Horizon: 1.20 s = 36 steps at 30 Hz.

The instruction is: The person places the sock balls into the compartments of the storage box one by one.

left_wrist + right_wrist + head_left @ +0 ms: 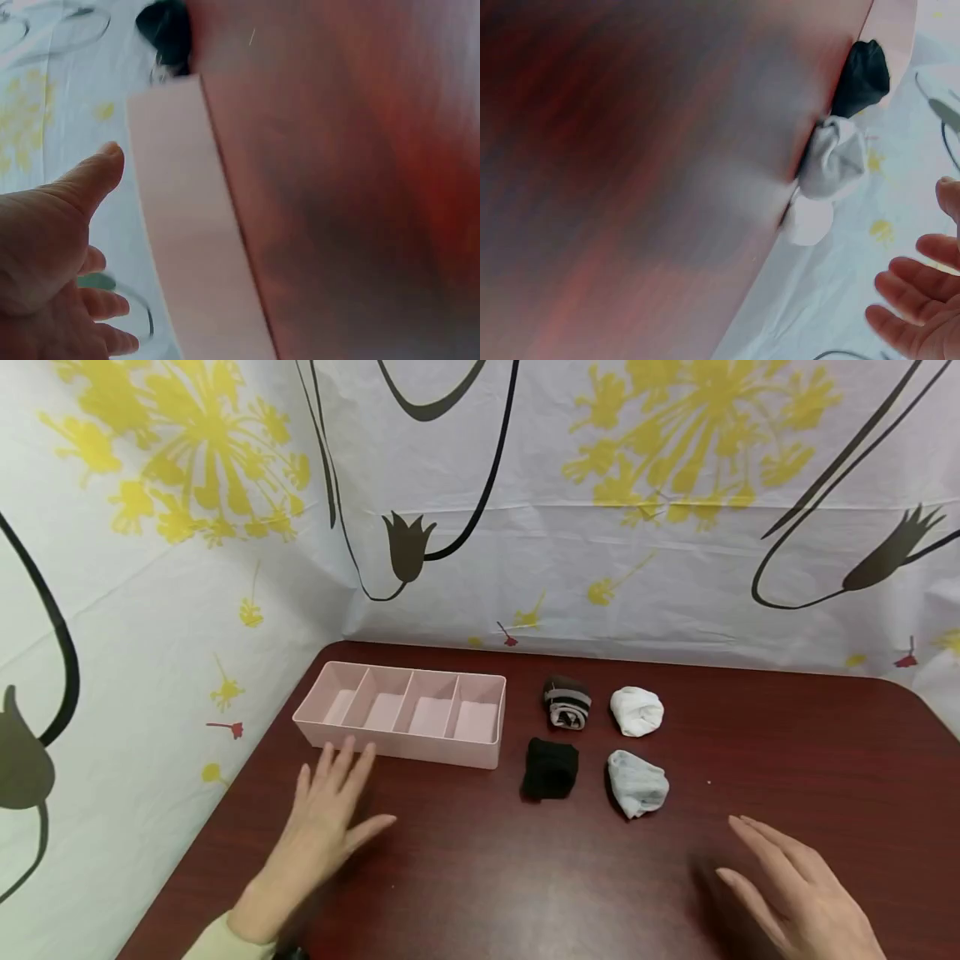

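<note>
A pink box [420, 750] with several compartments in a row stands at the table's back left; bare floors show inside them. My left hand [318, 818] is nearest to its front wall, fingers spread and thumb out, holding nothing. Whether the fingertips touch the box I cannot tell. Right of the box lie rolled socks: a striped dark sock [567, 703], a white sock [637, 711], a black sock [551, 769] and a grey sock [637, 783]. My right hand [806, 893] is at the front right, apart from the socks, its fingers extended and holding nothing.
The dark red-brown table [480, 877] has rounded back corners. White cloth [480, 602] with yellow and grey plant prints hangs behind it and along the left side. A sleeve cuff [232, 939] shows at the left wrist.
</note>
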### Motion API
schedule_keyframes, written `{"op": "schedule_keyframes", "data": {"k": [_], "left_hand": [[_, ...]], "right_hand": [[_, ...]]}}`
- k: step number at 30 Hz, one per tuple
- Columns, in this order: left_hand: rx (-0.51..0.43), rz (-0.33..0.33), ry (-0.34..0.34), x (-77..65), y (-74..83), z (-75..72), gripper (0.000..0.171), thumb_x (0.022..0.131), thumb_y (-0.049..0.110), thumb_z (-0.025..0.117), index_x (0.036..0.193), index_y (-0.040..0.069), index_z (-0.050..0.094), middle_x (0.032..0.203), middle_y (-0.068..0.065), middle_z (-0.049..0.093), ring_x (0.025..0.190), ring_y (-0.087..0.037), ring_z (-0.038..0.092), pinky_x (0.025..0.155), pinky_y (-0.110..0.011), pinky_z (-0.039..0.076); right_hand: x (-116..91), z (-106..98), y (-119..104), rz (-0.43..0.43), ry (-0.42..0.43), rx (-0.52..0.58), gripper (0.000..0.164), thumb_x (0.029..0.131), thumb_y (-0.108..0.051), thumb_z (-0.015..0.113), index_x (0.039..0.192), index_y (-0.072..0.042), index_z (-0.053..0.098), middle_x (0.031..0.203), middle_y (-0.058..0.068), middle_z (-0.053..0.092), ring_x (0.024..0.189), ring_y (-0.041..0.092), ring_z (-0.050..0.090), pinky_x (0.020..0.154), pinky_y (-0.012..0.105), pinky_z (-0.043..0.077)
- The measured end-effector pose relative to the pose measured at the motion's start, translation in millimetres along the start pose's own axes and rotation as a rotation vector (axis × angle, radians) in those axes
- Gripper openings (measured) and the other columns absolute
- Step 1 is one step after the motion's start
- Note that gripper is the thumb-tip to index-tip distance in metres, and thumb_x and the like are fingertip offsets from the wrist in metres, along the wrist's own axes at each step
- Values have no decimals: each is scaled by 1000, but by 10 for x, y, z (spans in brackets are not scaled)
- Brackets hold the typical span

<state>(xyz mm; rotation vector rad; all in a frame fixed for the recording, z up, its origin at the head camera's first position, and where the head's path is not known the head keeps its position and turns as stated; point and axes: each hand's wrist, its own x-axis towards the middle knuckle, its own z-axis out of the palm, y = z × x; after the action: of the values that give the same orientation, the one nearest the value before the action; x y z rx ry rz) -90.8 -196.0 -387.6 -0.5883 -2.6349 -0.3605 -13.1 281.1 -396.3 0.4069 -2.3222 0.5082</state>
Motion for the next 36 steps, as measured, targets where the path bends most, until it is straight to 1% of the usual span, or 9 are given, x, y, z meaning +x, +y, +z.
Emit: {"op": "schedule_keyframes", "data": {"k": [4,8,11,20,25,29,31,33,36], "left_hand": [[-101,-51,13,107,-242,-105,86,87,48,68,149,-1,35,148,-35,37,134,-60,31,102,-71,30],[-229,-206,-98,221,-463,-239,95,81,29,79,153,-1,26,155,-34,25,142,-56,18,109,-67,23],[-283,-280,-172,330,-629,-309,100,83,31,77,156,1,16,159,-30,17,146,-51,14,111,-66,20],[-359,-302,-241,615,-1114,-323,106,84,32,77,156,0,7,160,-27,19,138,-53,30,106,-64,30],[-536,-347,-347,724,-1327,-256,105,88,31,73,157,5,-2,163,-24,8,142,-51,24,110,-60,27],[-697,-339,-431,794,-1501,-187,103,91,21,70,156,3,-7,163,-24,0,146,-49,12,113,-20,31],[-716,-325,-473,827,-1583,-170,104,90,18,71,156,3,-9,164,-23,-1,147,-48,9,105,-8,29],[-701,-297,-508,865,-1649,-167,108,87,17,73,156,2,-9,163,-25,-2,147,-49,8,111,-17,30],[-657,-260,-555,935,-1705,-178,115,81,18,77,155,-2,-8,161,-29,-2,146,-52,6,118,-54,19]], "right_hand": [[109,43,-153,-54,69,59,61,97,-57,48,112,-3,72,109,2,68,127,-19,37,103,-1,24],[211,122,-247,-134,92,121,56,98,-51,50,107,-1,73,101,10,67,122,-13,44,102,1,28],[290,175,-316,-159,72,140,53,99,-50,50,107,-3,73,102,10,67,118,-8,47,102,2,28],[498,424,-491,-193,42,167,50,100,-48,48,107,-6,72,102,6,68,102,9,57,100,3,32],[580,580,-547,-172,-22,157,49,100,-49,44,109,-10,71,104,3,69,94,12,60,84,9,44],[657,733,-566,-174,-72,134,50,99,-49,42,110,-10,71,104,2,70,94,15,64,77,17,49],[698,808,-569,-180,-101,132,39,96,-42,57,111,-9,70,104,3,70,94,16,64,77,23,50],[727,877,-566,-177,-128,119,35,86,-31,74,111,-8,70,104,4,69,94,17,65,76,26,52],[761,949,-570,-159,-173,90,49,68,-13,87,113,-5,69,105,7,69,94,20,65,74,31,54]]}}
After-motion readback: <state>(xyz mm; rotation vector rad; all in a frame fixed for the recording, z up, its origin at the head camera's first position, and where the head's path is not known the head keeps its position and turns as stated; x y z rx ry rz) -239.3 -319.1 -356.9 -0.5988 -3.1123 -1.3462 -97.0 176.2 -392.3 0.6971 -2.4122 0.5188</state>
